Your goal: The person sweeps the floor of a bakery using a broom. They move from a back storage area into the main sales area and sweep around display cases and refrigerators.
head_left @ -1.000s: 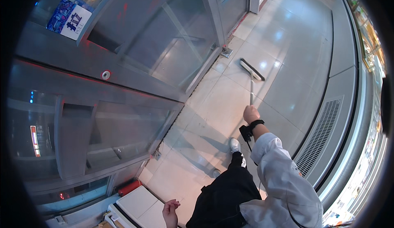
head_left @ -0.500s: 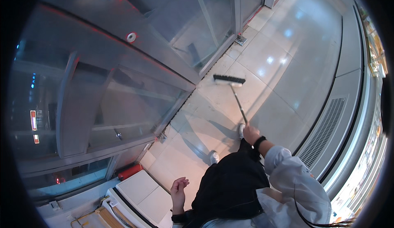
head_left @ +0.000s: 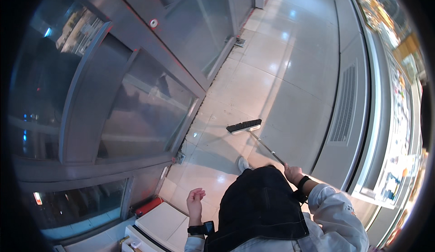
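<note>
**A:** Where is the push broom [head_left: 244, 126] right now?

**B:** Its dark bristle head rests on the pale tiled floor [head_left: 290, 61], just beside the foot of the glass door panels [head_left: 149, 102] and ahead of the person's white shoe [head_left: 243, 163]. The thin metal handle [head_left: 267, 148] slants back from the head to the right hand [head_left: 293, 174].

**A:** How are the fingers set on it?

**B:** The right hand's fingers are wrapped around the top end of the handle, holding it one-handed; a dark band sits on that wrist. The left hand [head_left: 195, 197] holds nothing. It hangs low at the person's side with the fingers loosely curled and slightly apart, above a white box-like unit [head_left: 163, 222] near the lower edge. It also wears a dark wrist device.

**A:** Which step would you say this is?

**B:** I judge it to be mid-sweep: the head is down flat on the tiles, close to the door track, with the handle at a low working angle. No dirt pile or dustpan shows, so how far along the sweeping is I cannot tell.

**A:** What does the next stroke call for?

**B:** Probably keeping the bristles pressed flat along the edge by the door frame, and minding the small metal floor fitting [head_left: 180, 156] at the corner, where the head could catch. With only one hand on the handle, control of the head will be loose.
</note>
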`<state>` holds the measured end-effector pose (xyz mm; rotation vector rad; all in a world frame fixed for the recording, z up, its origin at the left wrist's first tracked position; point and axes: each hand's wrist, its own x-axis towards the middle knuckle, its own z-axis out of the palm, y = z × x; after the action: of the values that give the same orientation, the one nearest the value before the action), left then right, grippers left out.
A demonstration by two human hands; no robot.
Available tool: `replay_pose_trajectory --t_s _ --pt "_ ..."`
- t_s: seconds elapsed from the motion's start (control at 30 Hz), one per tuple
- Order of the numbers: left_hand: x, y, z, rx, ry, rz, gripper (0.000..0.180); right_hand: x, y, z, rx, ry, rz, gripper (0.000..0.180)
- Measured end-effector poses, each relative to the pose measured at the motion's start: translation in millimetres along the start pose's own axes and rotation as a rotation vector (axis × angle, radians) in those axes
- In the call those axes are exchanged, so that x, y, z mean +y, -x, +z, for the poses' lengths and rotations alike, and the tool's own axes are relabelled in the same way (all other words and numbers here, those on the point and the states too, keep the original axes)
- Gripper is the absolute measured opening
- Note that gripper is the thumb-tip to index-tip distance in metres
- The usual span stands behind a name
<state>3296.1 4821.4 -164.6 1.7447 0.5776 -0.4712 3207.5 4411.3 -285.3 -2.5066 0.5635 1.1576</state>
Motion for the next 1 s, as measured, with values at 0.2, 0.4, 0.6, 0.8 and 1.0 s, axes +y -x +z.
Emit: replay_pose_trajectory --t_s 0.2,0.4,0.6,0.8,1.0 --pt "-16.5 26.2 11.9 -0.263 -0.123 0.244 0.020 51.9 79.6 105.9 0.021 0.197 0.008 0.034" --pt "-50.4 72.3 15.3 -0.502 -0.356 0.237 0.021 116.4 203.0 264.3 0.177 0.255 0.176 0.044" --pt "-57.1 88.3 32.3 -0.764 -0.467 0.213 0.022 107.6 338.8 333.8 0.105 -0.360 0.499 0.048" --pt "-37.3 67.6 51.5 -0.831 -0.491 0.274 0.023 40.1 379.4 288.7 0.237 -1.107 0.608 0.039" --pt "-23.0 39.1 39.4 -0.891 -0.531 0.297 0.022 -24.3 322.3 180.4 0.120 -1.648 0.384 0.039"
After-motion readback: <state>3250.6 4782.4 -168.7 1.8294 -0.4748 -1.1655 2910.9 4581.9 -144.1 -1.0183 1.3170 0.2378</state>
